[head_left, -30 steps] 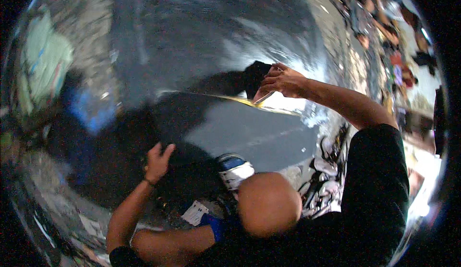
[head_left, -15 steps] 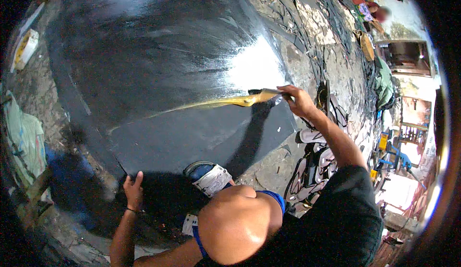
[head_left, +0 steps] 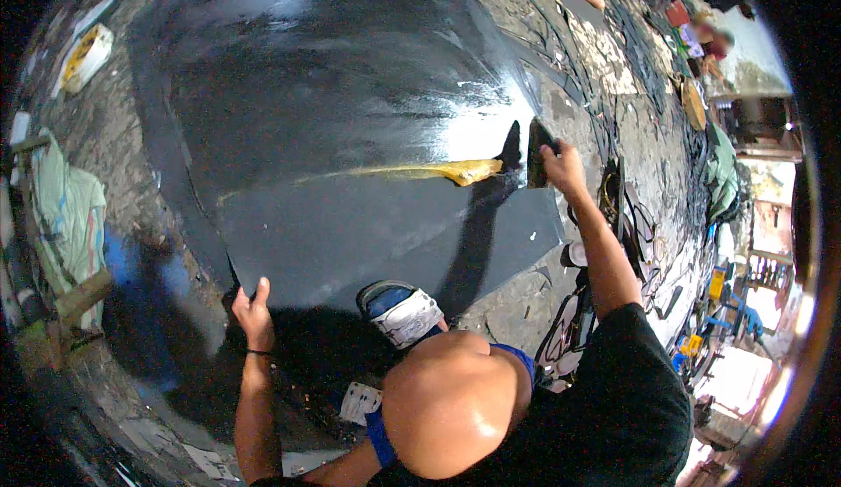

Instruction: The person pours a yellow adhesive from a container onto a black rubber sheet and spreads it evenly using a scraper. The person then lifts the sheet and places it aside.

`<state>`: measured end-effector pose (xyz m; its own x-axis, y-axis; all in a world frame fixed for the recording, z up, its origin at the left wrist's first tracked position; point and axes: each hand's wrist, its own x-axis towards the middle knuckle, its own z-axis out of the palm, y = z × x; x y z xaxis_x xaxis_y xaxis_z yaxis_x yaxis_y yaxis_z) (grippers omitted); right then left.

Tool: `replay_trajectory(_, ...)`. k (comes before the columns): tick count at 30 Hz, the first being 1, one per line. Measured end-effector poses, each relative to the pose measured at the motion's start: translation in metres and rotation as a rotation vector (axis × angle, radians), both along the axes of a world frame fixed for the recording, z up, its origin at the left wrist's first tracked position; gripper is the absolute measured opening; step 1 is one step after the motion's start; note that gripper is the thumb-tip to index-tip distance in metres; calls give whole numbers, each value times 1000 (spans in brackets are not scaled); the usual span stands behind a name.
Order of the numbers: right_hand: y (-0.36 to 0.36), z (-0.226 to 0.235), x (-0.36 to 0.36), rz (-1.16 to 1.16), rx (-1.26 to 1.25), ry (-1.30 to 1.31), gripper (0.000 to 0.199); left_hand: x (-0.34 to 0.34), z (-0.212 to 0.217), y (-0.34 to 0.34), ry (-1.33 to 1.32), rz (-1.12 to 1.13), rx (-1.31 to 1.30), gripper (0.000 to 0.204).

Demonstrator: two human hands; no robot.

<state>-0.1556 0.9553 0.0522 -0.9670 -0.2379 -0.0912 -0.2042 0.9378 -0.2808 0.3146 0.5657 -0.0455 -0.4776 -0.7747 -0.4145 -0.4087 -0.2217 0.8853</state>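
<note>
The right hand [head_left: 565, 170] grips a scraper [head_left: 537, 154] at the right edge of the black sheet [head_left: 350, 233], near a yellow streak [head_left: 470, 172]; the left hand [head_left: 254, 319] meets its near-left corner, grip unclear. A foot [head_left: 405, 315] stands between; scraps [head_left: 632, 62] lie right, a sack [head_left: 66, 211] left.

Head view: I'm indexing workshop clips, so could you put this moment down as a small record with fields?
Surface: large black sheet on the floor, glossy in its far part
Right hand: holds a flat dark tool near the sheet's right edge; contact with the sheet unclear
Left hand: at the sheet's near left edge, thumb raised; grip unclear
Substance: yellow streak across the sheet, thickest toward the tool
Left side: pale green bundle
Near edge: blue and white footwear
</note>
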Motion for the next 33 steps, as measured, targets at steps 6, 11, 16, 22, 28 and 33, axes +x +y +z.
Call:
replay_trajectory(6,-130,-32,112,196,-97,-73,33,15,8,-21,-184,-126,-111,34)
replay_trajectory(11,-240,-62,153,462,-182,-78,30,31,-6,-10,-63,-259,-66,29)
replay_trajectory(16,-356,-59,191,673,-138,-158,29,56,-25,19,210,-117,26,26)
replay_trajectory(22,-442,-35,230,1134,66,1,27,52,-17,42,299,44,236,24)
replay_trajectory(28,-384,-65,319,1875,498,113,47,29,-2,71,367,395,336,17)
replay_trajectory(33,-414,-24,293,1604,311,-202,53,49,-15,89,513,666,587,14)
